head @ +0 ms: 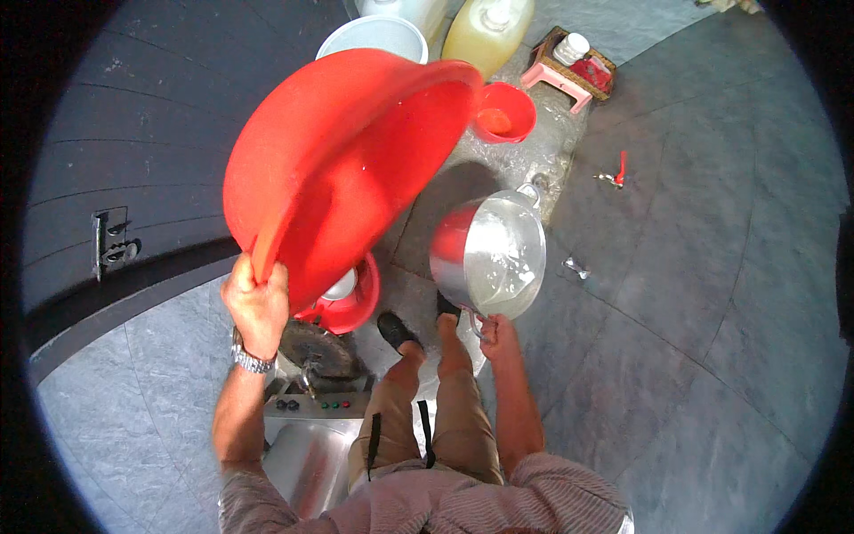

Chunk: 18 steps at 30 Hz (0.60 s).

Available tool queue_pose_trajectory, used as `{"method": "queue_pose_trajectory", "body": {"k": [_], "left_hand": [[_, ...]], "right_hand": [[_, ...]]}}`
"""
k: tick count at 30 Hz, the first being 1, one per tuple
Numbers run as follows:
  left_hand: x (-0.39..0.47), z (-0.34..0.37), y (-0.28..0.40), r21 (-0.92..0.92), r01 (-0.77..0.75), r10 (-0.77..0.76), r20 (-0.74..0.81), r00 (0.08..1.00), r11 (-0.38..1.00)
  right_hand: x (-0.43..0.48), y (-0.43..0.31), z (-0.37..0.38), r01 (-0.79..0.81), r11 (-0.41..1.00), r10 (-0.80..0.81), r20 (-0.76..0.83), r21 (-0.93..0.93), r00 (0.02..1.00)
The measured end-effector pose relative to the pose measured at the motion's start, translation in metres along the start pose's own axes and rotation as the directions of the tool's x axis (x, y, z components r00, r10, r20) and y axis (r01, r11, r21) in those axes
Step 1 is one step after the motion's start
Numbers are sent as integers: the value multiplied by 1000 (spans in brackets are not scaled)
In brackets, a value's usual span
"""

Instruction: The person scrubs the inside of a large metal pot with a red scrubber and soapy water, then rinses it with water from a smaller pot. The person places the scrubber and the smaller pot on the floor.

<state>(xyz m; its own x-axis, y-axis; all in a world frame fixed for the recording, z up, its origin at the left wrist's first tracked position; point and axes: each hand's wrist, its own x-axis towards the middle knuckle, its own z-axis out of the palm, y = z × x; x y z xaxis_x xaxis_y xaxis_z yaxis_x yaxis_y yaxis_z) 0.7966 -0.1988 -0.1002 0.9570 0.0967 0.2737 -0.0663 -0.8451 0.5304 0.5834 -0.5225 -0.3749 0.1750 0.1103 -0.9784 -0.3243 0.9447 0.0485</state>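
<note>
A large red plastic basin [267, 160] is tipped on its side, its open mouth turned towards the right. My left hand [257, 294], with a metal-banded watch at the wrist, grips the basin's near rim. My right hand [499, 337] is closed on one loop handle of a big aluminium pot [450, 260]. The pot is tilted with its mouth to the right, and its shiny inside shows bright reflections. Its other handle [530, 192] is free on the far side. The basin and pot are apart in the picture.
A red tub [367, 300] with a pale bowl stands below the basin, beside a metal appliance with knobs [313, 405]. Further off are a small red basin [524, 117], a yellowish jug [487, 33], a white bucket [373, 33] and a pink stool [557, 81]. A red-handled tap [622, 168] juts from the wall.
</note>
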Motion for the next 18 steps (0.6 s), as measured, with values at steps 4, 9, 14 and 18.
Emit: {"method": "queue_pose_trajectory", "body": {"k": [4,9,14,18], "left_hand": [[-2,27,-23,-350,314,-287,126,950,883],[-11,81,-50,-507,477,-359,317,878,718],[-31,164,-73,-570,577,-358,458,814,584],[-65,244,-93,-618,722,-472,559,682,311]], "right_hand": [[-32,10,-3,60,997,-57,48,-47,997],[-83,7,22,51,994,-51,-1,-99,999],[-96,-1,30,80,986,-83,-11,-146,997],[-95,-7,34,119,970,-118,19,-211,993]]}}
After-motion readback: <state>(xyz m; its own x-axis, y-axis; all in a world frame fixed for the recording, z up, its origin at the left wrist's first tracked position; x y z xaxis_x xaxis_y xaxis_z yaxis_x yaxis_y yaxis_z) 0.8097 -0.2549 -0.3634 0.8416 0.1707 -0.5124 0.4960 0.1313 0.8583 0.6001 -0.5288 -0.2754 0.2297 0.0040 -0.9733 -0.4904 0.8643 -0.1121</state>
